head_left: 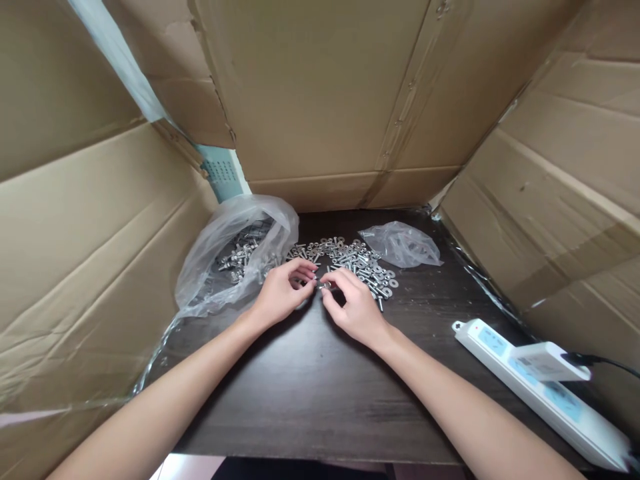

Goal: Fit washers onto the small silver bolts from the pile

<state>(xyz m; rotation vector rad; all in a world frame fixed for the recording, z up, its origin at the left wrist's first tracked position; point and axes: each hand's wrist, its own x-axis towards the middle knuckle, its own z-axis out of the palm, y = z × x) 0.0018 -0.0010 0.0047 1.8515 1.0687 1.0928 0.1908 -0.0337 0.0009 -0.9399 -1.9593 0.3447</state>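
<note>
Bolt (324, 285): centre of frame, just above the worktop (310, 393), pinched from both sides, seemingly for fine fingertip work.
Left hand (281, 295): fingers curled, closed on it.
Right hand (354, 308): thumb and forefinger gripping it; forearms converge, wrists low.
Loose pile (361, 261): just beyond, within reach.
Open bag (231, 263): centre left.

My dark table (310, 393) bore a bag of bolts (235, 257), a loose heap of hardware (363, 263), an empty bag (400, 243), a power strip (493, 341).
</note>
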